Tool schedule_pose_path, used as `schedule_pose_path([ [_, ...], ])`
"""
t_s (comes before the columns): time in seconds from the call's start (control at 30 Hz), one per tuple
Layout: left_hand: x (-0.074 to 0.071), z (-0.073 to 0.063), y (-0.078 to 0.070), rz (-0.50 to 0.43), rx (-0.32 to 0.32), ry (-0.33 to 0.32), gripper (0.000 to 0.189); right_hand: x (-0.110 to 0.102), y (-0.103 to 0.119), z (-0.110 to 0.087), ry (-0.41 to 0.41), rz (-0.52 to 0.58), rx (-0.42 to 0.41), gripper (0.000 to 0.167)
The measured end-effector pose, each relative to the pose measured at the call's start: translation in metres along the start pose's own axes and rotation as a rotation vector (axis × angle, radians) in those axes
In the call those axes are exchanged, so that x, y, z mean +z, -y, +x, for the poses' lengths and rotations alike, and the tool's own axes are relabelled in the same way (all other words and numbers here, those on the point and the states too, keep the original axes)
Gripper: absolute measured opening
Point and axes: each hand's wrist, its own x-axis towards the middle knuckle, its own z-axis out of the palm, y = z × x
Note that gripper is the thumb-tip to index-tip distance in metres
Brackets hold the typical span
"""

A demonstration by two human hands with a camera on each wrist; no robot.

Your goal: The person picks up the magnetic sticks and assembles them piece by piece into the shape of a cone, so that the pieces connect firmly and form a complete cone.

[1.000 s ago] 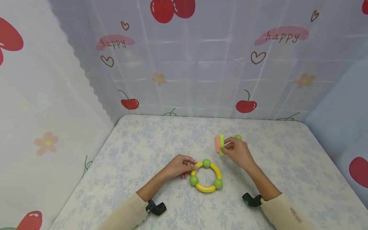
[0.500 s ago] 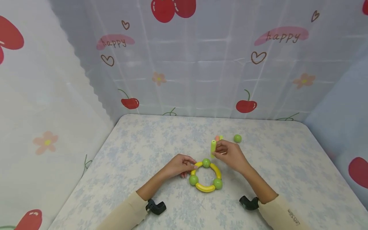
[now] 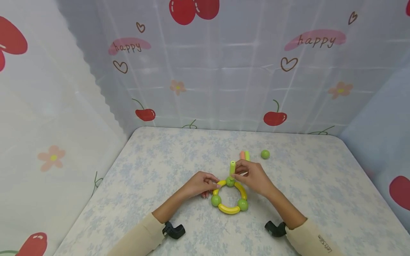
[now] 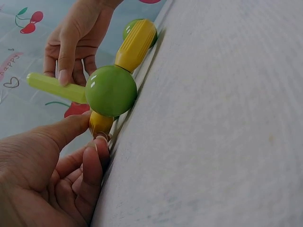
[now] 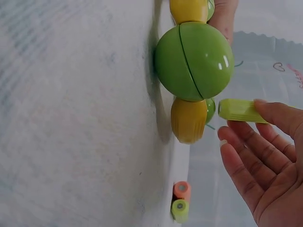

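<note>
A ring of yellow curved rods (image 3: 240, 191) joined by green balls (image 3: 242, 204) lies flat on the table. My left hand (image 3: 199, 185) pinches the yellow rod at the ring's upper left. Between thumb and fingers, my right hand (image 3: 255, 176) holds a light green straight rod (image 3: 232, 168) upright over the far green ball (image 3: 230, 182). Seen from the left wrist, that rod's (image 4: 56, 88) lower end meets or overlaps the ball (image 4: 111, 91). From the right wrist, a slight gap shows at the rod's end (image 5: 236, 110); contact is unclear.
Beyond the right hand, a salmon rod (image 3: 242, 155) and another light green rod (image 3: 247, 155) lie side by side, partly hidden by it. A loose green ball (image 3: 265, 154) sits to their right. Printed curtains (image 3: 205, 81) stand behind the table (image 3: 166, 149).
My right hand has lifted the light green rod from beside the others and carried it left and nearer, over the ring's far ball. The left hand and ring stay put.
</note>
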Motion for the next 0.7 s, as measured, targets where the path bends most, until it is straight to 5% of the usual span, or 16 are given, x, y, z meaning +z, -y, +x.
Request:
schedule_pose_path([
  [0.33, -0.004, -0.002, -0.006, 0.022, 0.001, 0.053, 0.033, -0.001, -0.006, 0.001, 0.076, -0.002, 0.007, 0.021],
  [0.57, -0.013, -0.013, -0.022, 0.184, 0.034, 0.2, 0.062, -0.006, -0.017, 0.001, 0.263, 0.076, 0.042, 0.031],
  [0.7, -0.012, -0.015, -0.025, 0.304, 0.085, 0.224, 0.074, -0.005, -0.024, 0.002, 0.327, 0.125, 0.071, 0.035],
])
